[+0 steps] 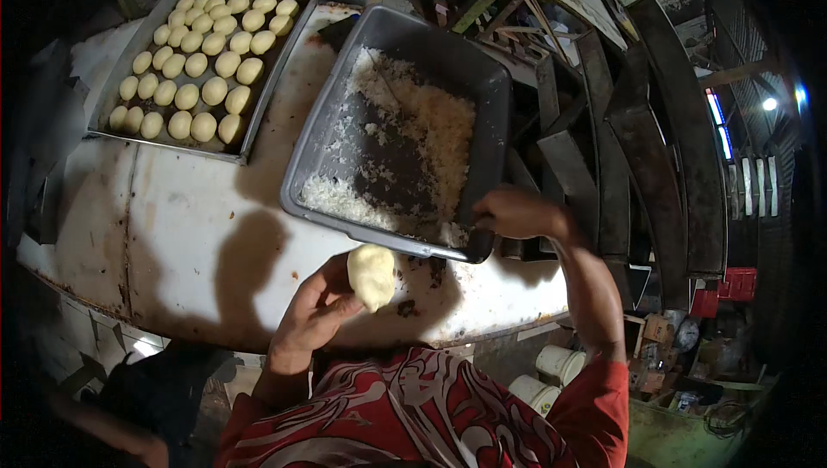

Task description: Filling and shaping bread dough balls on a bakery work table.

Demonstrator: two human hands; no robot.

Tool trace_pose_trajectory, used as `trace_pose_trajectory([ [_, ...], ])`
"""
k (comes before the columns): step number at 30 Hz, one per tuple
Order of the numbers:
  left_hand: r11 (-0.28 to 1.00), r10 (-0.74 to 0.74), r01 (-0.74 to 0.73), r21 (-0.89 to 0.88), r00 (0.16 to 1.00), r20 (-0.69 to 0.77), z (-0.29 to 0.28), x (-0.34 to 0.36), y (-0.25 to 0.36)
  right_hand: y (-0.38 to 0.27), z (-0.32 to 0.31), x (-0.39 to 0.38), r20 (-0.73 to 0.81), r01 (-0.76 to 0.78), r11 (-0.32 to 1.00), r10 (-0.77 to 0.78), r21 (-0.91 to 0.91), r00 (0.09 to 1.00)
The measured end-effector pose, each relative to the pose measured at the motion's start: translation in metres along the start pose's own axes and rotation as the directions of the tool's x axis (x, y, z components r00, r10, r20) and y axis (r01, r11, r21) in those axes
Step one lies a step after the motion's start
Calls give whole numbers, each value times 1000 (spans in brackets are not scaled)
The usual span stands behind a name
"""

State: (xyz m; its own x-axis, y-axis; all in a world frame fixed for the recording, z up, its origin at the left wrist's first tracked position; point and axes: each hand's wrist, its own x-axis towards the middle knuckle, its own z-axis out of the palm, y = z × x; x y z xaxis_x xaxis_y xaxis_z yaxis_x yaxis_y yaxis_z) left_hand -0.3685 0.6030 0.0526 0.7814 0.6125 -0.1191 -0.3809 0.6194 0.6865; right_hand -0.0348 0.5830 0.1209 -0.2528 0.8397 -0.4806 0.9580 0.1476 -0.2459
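A flattened piece of pale yellow dough (372, 277) rests in my left hand (320, 306), its fingers curled round the side. This hand is just in front of the grey plastic tub (300, 158). White and golden crumbly shreds (444, 123) lie spread over the tub's bottom, thickest along the right and near sides. My right hand (521, 212) is closed at the tub's near right corner, its fingertips over the inside. Whatever it grips is too dark to make out.
A metal tray (250, 136) with many round dough balls (196, 64) stands at the far left of the white table (181, 210). Dark metal pans (633, 141) are stacked at the right. White buckets (560, 365) stand below the table. Another person's arm (121, 433) shows at the lower left.
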Motion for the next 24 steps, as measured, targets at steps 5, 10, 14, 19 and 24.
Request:
trace_pose_trajectory([
  [5,991,125,-112,78,976,-181,33,37,-16,-16,-10,-28,-225,-55,860,193,508,955],
  [10,956,192,-257,-143,914,-357,90,73,-46,-40,34,-24,-816,223,949,59,225,575],
  [14,890,280,-427,-159,788,-549,122,107,-68,-71,87,-36,-840,156,962,110,225,531],
  [19,765,529,-613,196,426,-734,132,141,-65,-57,142,-80,-933,360,904,100,230,346],
  [24,767,641,-381,517,418,-643,101,112,-37,-22,216,-138,-821,315,853,202,415,534],
])
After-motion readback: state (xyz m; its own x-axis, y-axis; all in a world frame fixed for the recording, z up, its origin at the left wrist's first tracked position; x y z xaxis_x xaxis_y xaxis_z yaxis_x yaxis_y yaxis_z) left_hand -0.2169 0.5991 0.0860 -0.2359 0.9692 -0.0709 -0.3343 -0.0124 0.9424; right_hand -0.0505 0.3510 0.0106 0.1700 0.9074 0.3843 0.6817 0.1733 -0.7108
